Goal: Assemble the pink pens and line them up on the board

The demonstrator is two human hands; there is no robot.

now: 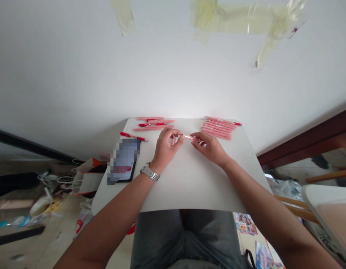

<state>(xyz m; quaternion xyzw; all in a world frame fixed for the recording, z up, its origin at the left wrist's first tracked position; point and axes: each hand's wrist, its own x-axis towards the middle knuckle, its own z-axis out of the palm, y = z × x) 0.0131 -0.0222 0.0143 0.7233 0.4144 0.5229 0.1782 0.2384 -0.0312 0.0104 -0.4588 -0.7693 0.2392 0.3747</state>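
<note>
Both my hands meet over the middle of a small white table (189, 186). My left hand (166, 146), with a metal watch on its wrist, pinches one end of a pink pen (189, 137). My right hand (209, 147) pinches the pen's other end. The pen lies level between them, just above the tabletop. A row of several pink pens (218, 127) lies side by side at the far right of the table. Several loose pink and red pens and parts (153, 123) lie at the far left, and one red pen (133, 136) sits near the left edge.
A dark phone (124, 160) lies on the table's left side. A white wall rises straight behind the table. Bags, cables and a cup clutter the floor at left. At right stand a dark wooden frame and a white chair (326, 209).
</note>
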